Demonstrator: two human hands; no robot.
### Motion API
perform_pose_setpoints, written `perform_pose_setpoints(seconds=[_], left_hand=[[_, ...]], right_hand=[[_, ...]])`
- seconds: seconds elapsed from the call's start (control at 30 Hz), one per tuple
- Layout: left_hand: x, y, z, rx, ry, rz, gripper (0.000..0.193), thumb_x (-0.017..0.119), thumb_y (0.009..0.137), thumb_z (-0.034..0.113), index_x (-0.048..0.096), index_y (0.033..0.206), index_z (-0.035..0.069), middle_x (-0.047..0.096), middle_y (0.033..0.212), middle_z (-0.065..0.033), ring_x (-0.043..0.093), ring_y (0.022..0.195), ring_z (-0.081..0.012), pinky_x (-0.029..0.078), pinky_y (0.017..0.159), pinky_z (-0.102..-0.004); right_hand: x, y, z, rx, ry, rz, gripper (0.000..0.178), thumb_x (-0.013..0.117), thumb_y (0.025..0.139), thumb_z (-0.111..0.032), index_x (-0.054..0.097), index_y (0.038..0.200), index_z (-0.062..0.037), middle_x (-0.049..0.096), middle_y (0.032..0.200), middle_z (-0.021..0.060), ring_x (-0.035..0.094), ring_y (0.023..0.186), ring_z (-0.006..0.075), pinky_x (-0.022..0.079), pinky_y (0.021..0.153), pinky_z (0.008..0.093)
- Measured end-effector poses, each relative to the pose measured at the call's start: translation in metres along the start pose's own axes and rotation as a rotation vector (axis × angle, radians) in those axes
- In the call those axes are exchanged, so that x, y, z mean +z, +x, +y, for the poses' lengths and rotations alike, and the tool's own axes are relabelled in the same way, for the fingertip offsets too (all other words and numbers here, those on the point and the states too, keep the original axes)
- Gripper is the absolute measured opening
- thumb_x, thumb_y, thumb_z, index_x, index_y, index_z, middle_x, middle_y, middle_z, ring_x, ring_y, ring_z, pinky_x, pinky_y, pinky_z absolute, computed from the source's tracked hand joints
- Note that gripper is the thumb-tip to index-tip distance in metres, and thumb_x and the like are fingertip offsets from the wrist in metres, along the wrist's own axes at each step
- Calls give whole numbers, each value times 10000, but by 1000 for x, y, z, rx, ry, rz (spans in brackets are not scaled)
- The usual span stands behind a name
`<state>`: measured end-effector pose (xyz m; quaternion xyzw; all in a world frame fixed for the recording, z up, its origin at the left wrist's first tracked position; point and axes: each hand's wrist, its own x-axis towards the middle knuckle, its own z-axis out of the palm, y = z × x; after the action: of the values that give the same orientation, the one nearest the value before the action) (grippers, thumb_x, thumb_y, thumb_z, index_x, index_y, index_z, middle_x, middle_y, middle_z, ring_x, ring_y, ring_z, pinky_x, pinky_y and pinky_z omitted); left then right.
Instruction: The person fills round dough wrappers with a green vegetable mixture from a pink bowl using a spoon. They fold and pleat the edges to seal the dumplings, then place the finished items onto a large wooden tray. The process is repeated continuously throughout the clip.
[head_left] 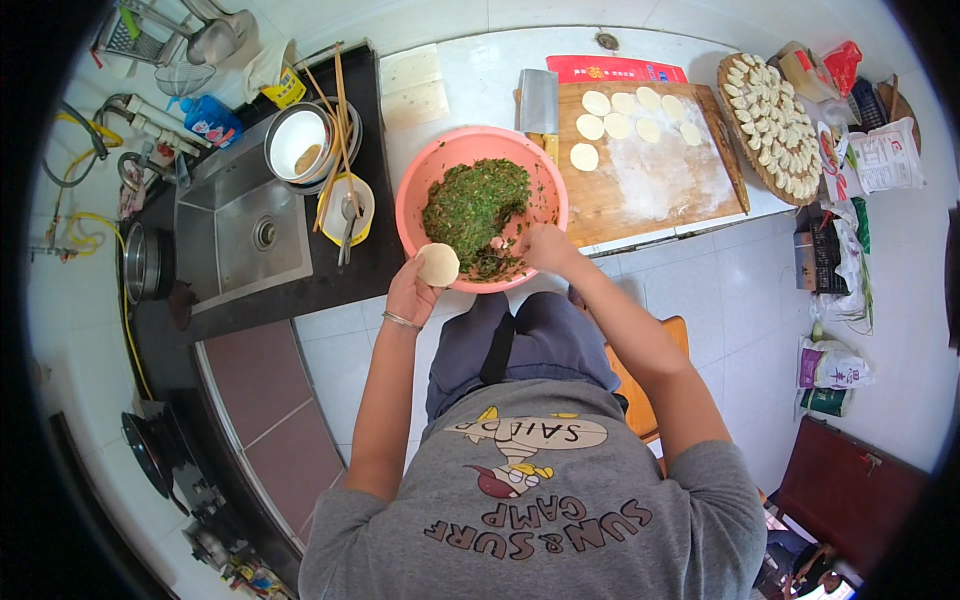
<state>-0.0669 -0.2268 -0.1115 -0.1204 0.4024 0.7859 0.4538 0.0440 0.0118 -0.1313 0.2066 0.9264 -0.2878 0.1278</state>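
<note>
My left hand (pixel 408 293) holds a round, pale dumpling wrapper (pixel 438 265) at the near left rim of a pink basin (pixel 412 190). A heap of chopped green filling (pixel 475 205) fills much of that basin. Over its near right side, my right hand (pixel 545 248) reaches in with fingers closed; whatever they grip is hidden. Several more wrappers (pixel 617 126) lie on a floured wooden board (pixel 600 195) to the right. A cleaver (pixel 539 100) rests flat beside the board's left edge.
A round tray (pixel 728 105) of shaped dumplings (pixel 775 120) stands at the far right. To the left are a steel sink (pixel 215 245), a white bowl (pixel 285 135), long chopsticks (pixel 341 100) and a yellow-rimmed container (pixel 362 222). An orange stool (pixel 640 400) is at my right.
</note>
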Motion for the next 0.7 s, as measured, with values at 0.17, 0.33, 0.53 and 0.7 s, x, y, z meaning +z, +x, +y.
perform_pose_setpoints(seconds=[0.17,0.33,0.53,0.7], left_hand=[[-7,4,0,-5,-18,-22,335,437,956,197,478,1199,-31,569,1182,-166,589,1069,-283,513,898,-415],[-5,7,3,-1,-32,-45,347,423,963,210,469,1207,-33,569,1183,-165,590,1066,-286,518,886,-418],[7,15,2,-24,-29,-74,373,401,975,254,442,1237,-9,556,1211,-135,564,1104,-269,484,934,-424],[24,34,-1,-53,-53,-93,369,356,990,257,429,1260,16,546,1233,-116,536,1145,-258,454,974,-418]], right_hand=[[-18,6,13,-161,63,-195,136,645,692,-109,697,789,-27,648,685,144,610,592,248,478,534,363],[-44,-9,10,236,764,-342,117,667,745,-106,648,785,3,537,555,38,407,417,88,252,351,250],[-70,-26,35,324,1075,-398,79,616,806,-63,628,848,2,516,584,20,340,418,47,216,365,216],[-96,-42,32,358,1173,-326,78,602,826,-52,637,887,-18,526,607,12,318,419,34,207,374,207]])
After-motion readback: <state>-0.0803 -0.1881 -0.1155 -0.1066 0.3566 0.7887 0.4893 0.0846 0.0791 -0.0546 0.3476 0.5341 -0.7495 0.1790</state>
